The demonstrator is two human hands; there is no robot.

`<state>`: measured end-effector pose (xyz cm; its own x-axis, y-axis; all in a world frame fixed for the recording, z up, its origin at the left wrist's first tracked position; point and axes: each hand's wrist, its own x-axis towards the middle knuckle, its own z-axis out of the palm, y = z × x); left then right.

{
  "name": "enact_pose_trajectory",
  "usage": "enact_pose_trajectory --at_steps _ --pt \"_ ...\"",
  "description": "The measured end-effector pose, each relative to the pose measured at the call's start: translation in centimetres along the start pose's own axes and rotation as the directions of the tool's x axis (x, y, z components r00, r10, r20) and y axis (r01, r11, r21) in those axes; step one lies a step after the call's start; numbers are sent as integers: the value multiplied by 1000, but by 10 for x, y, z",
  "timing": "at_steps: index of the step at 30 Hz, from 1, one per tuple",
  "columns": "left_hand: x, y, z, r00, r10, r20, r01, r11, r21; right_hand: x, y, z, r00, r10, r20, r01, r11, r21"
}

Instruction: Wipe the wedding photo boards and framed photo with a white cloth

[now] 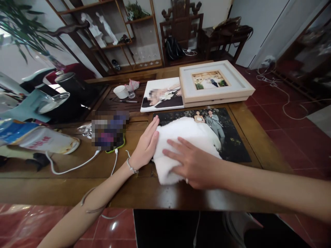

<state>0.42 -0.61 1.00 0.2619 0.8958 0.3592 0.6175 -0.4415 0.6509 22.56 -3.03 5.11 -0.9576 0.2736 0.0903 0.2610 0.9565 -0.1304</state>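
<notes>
A fluffy white cloth (178,148) lies over the lower left part of a large dark photo print (235,137) of a couple in wedding clothes. My right hand (193,160) rests on top of the cloth, fingers spread and slightly bent; its thumb side is partly hidden. Against the left edge of the cloth and print, my left hand (146,146) is laid with fingers stretched out, holding nothing. A bracelet circles the left wrist. Under the cloth, the print's near left corner is hidden.
Behind the print are a white-edged photo panel (161,106) and a light wooden picture frame (217,81). To the left lie a phone (116,148) on a cable, a blue and white container (49,139) and a white cup (120,92). The wooden table's front edge (168,203) is close.
</notes>
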Motion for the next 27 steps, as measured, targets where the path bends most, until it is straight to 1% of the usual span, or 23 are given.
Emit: enact_pose_trajectory --at_steps 2,3,6,8,11,14,16,17,20,22,23,25,27 --pt "-1 0 1 999 -5 33 5 1000 21 -12 -14 -4 1000 -10 24 8 998 67" --pt "-1 0 1 998 -9 56 7 999 37 -18 -20 -6 1000 7 27 -9 995 99" --pt "-2 0 2 988 -30 151 14 994 110 -35 -26 -12 991 130 12 -130 976 174" --pt "-2 0 3 980 -38 198 4 986 169 -42 -20 -14 968 249 -11 -243 953 184" --pt "-3 -1 5 976 -30 216 -21 972 232 -43 2 -17 907 418 -57 -406 902 146" --pt "-3 -1 5 977 -20 214 -36 966 254 -26 28 -23 862 499 -88 -484 863 146" --pt "-3 0 5 976 -19 218 -40 964 263 -7 43 -28 847 521 -101 -495 845 203" --pt "-3 1 5 976 -19 219 -42 963 268 5 50 -30 847 520 -109 -485 840 243" --pt "-2 3 5 977 -23 212 -38 959 281 41 64 -35 880 459 -123 -393 849 353" --pt "-2 4 4 978 -20 209 -39 960 277 62 70 -35 904 409 -124 -335 858 389" --pt "-1 4 4 978 -16 209 -42 962 271 69 72 -35 910 398 -117 -326 861 391" --pt "-1 4 4 978 -5 209 -51 964 260 76 73 -34 913 395 -102 -334 867 370" --pt "-2 3 4 978 -4 208 -51 964 259 73 73 -34 912 401 -88 -353 876 329"
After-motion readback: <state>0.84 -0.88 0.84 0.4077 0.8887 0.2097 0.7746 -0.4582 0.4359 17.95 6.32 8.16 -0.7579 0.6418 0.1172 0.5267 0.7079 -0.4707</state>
